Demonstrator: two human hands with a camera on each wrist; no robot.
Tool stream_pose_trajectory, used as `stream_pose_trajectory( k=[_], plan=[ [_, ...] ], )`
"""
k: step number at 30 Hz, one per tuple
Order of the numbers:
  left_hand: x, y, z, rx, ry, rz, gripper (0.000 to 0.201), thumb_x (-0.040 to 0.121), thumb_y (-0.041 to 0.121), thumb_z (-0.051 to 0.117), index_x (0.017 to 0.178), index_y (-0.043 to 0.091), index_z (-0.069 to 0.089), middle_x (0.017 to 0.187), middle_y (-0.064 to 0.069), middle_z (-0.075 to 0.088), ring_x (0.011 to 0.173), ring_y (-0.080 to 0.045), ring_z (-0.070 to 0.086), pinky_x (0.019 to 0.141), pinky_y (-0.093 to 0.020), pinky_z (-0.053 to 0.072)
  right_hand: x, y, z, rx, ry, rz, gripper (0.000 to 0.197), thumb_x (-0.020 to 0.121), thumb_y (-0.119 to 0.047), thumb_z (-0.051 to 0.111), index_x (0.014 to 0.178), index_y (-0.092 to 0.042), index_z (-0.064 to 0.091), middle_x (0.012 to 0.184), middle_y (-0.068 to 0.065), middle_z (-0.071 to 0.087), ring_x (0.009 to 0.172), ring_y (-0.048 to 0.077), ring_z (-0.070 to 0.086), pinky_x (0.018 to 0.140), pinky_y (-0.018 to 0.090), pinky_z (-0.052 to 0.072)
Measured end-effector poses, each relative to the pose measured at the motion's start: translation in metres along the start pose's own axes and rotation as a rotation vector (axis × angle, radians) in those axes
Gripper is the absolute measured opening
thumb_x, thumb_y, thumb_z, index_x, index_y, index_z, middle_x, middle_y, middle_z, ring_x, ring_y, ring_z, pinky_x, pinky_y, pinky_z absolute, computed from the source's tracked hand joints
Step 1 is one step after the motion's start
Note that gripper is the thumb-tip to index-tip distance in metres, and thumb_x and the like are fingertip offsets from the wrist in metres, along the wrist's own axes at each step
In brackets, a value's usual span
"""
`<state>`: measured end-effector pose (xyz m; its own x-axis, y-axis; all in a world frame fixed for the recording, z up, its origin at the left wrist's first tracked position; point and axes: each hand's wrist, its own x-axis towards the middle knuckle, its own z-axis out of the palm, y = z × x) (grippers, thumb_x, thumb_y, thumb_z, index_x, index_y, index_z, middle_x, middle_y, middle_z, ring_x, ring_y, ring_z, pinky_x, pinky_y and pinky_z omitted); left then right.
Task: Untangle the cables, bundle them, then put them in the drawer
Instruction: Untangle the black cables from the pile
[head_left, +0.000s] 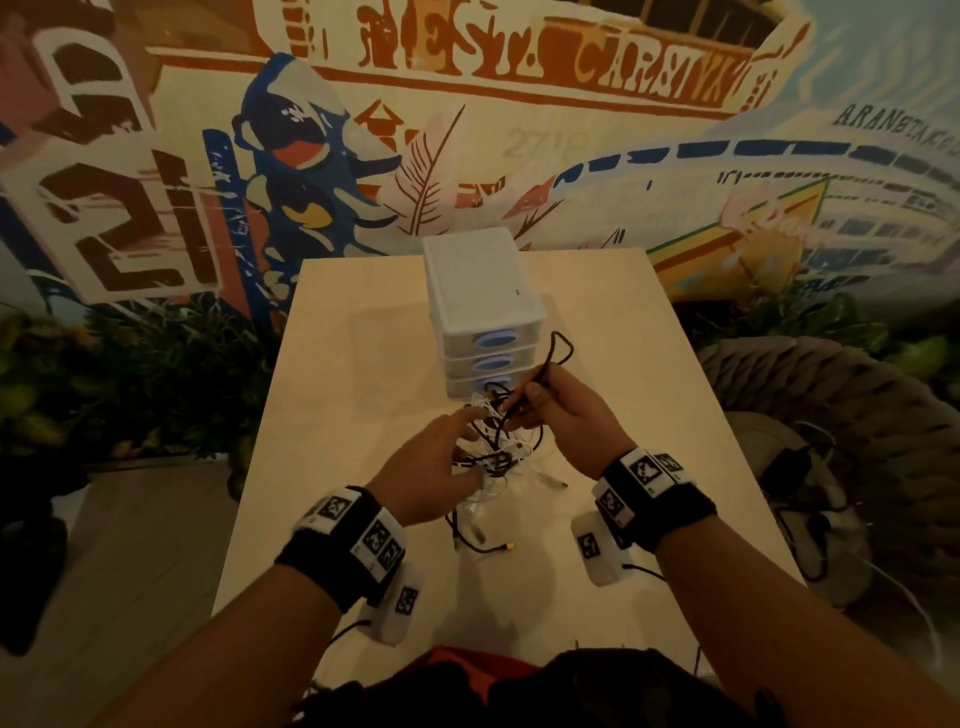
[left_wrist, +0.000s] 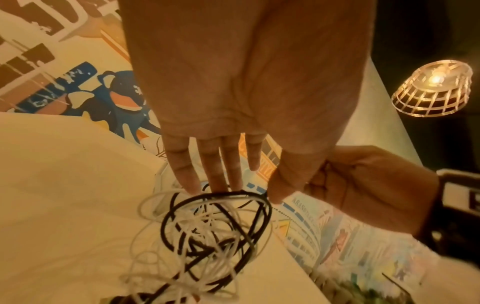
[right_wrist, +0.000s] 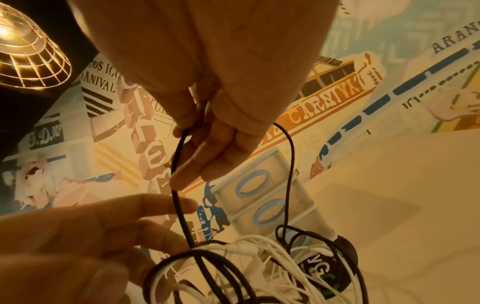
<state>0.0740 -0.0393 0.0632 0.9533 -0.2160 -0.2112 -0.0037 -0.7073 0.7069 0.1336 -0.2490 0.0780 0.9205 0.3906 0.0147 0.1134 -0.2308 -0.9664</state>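
Note:
A tangle of black and white cables (head_left: 493, 457) lies on the table in front of a white three-drawer unit (head_left: 478, 280) with blue handles; all drawers look closed. My right hand (head_left: 530, 400) pinches a black cable (right_wrist: 291, 164) between thumb and fingers (right_wrist: 192, 160), and its loop (head_left: 558, 345) rises above the pile. My left hand (head_left: 467, 431) reaches in with straight fingers. In the left wrist view its fingertips (left_wrist: 221, 185) touch the top black loop of the tangle (left_wrist: 207, 236). The drawer unit (right_wrist: 262, 197) stands just behind the cables (right_wrist: 259, 267).
The pale table (head_left: 363, 364) stands against a painted mural wall. A yellow-tipped plug (head_left: 511, 546) trails toward me from the pile. A dark round labelled object (right_wrist: 324, 265) sits among the cables. A woven seat (head_left: 831, 405) is at the right, plants (head_left: 130, 384) at the left.

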Motion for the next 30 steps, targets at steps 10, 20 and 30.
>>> stream_pose_trajectory(
  k=[10,20,30],
  plan=[
    [0.022,-0.003,0.027,0.355,0.163,0.064,0.026,0.096,0.053,0.057,0.111,0.037,0.071,0.096,0.007,0.076,0.09,-0.022,0.067,0.077,-0.041,0.054,0.002,0.0,0.004,0.069,0.06,0.045,0.017,0.107,-0.014,0.046,0.112,-0.008,0.061,0.1,0.011,0.074,0.08,0.022,0.075,0.067,0.019,0.053],
    [0.041,0.008,0.011,0.149,0.272,0.129,0.035,0.094,0.054,0.047,0.107,0.034,0.073,0.091,0.008,0.074,0.083,-0.017,0.066,0.073,-0.041,0.054,0.014,0.006,-0.009,-0.186,0.111,0.051,0.018,0.102,-0.034,0.058,0.118,-0.027,0.065,0.092,-0.006,0.075,0.085,0.004,0.07,0.073,0.015,0.05],
    [0.044,0.018,0.003,-0.074,0.349,0.161,0.021,0.098,0.04,0.059,0.098,0.03,0.077,0.085,0.012,0.073,0.082,-0.005,0.066,0.074,-0.037,0.054,-0.013,0.003,0.008,-0.612,0.204,0.003,0.012,0.088,-0.046,0.068,0.092,-0.034,0.067,0.086,-0.016,0.069,0.069,0.003,0.056,0.063,0.027,0.047]
  ],
)
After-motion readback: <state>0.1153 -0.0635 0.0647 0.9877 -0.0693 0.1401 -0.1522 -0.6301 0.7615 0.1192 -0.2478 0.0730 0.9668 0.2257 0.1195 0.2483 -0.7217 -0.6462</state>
